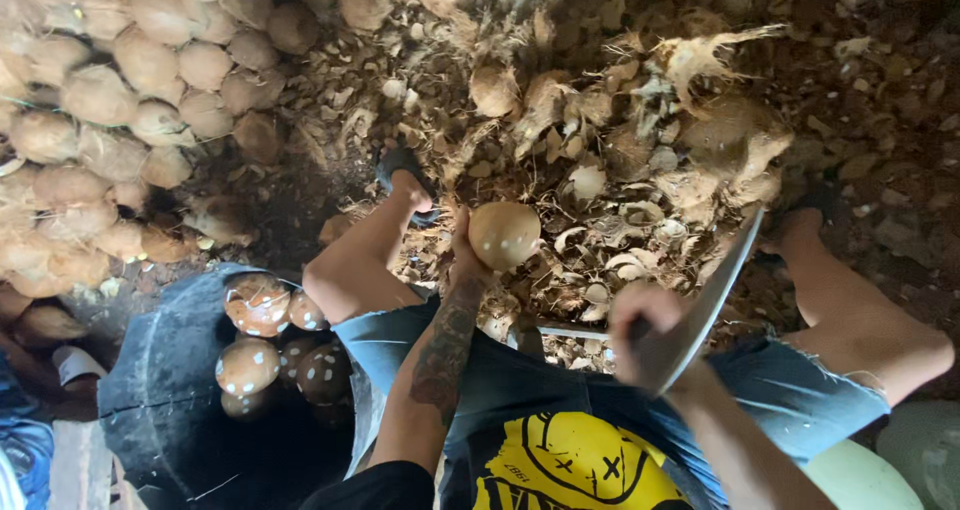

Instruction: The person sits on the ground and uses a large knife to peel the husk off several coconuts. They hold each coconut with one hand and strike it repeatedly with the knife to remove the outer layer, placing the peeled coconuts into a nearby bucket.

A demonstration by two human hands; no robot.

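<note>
1. My left hand (470, 255) grasps a peeled coconut (505, 234), fingers wrapped round its near-left side, holding it up above the ground between my knees.
2. My right hand (640, 335) is clenched on the handle of a big knife (715, 295); the hand is blurred, so I cannot tell the exact finger placement.
3. The knife blade slants up and to the right from my fist, well to the right of the coconut and not touching it.
4. The coconut shows a pale, rounded face with small light spots.
5. A black tub (160, 410) stands at the near left, beside my left thigh. Several peeled brown coconuts (270, 345) with pale spots lie inside it.
6. A pile of unpeeled coconuts (120, 90) fills the far left.
7. A spread of husk scraps (620, 140) covers the ground ahead and to the right.
8. My feet (405, 180) rest among the scraps, in dark sandals.
</note>
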